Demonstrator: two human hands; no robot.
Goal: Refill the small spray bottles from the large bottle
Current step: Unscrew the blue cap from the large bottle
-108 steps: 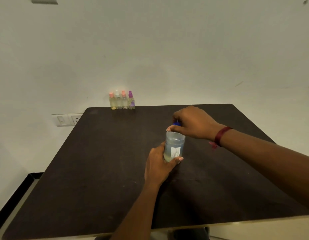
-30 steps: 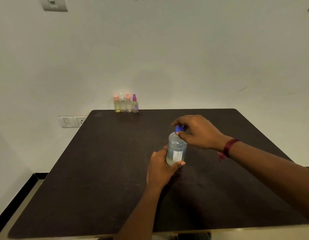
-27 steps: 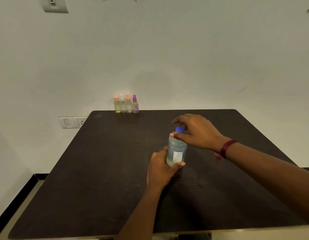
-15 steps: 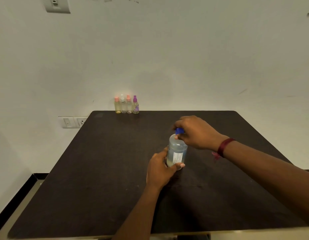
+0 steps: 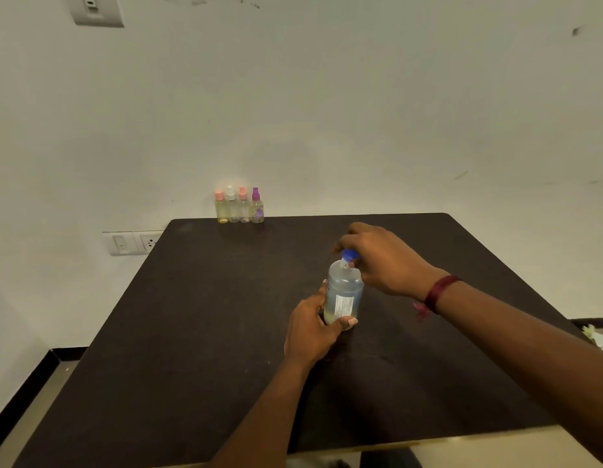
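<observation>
Bottle (image 5: 344, 293) gripped by left hand (image 5: 308, 334), cap (image 5: 349, 254) seemingly pinched

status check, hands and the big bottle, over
Left hand grips the large clear plastic bottle, upright on dark table. Right hand pinches its blue cap. Four small spray bottles capped at far edge, nothing in between.

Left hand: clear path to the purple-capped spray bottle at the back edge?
Probably not yet: the left hand grips the large bottle. Nothing stands between it and the purple-capped spray bottle.
</observation>
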